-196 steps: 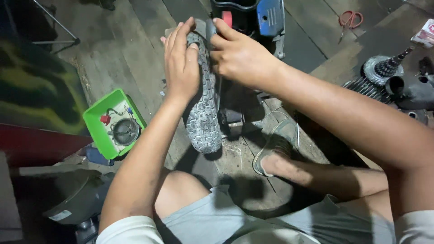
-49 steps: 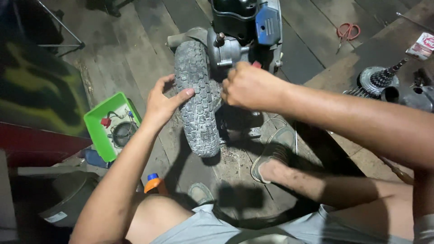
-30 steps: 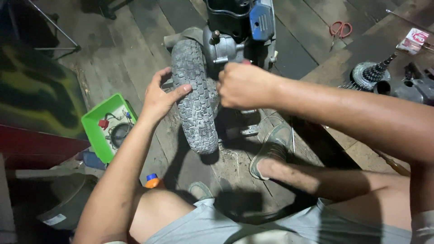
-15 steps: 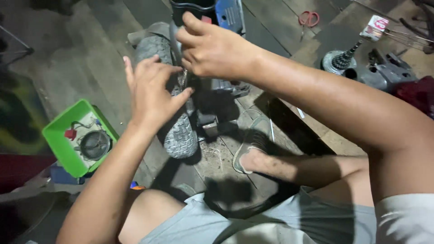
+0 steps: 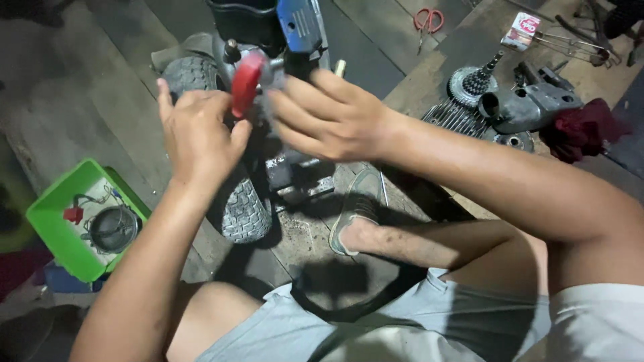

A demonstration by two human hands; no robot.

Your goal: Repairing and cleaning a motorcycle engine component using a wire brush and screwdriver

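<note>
Two hands work at one knobby tyre (image 5: 245, 208): the left hand (image 5: 198, 134) is curled around a red part (image 5: 247, 82) above the tread, the right hand (image 5: 329, 117) beside it, fingers bent, grip unclear. One green tray (image 5: 50, 218) sits well left; one pair of red scissors (image 5: 426, 19) lies far beyond.
</note>
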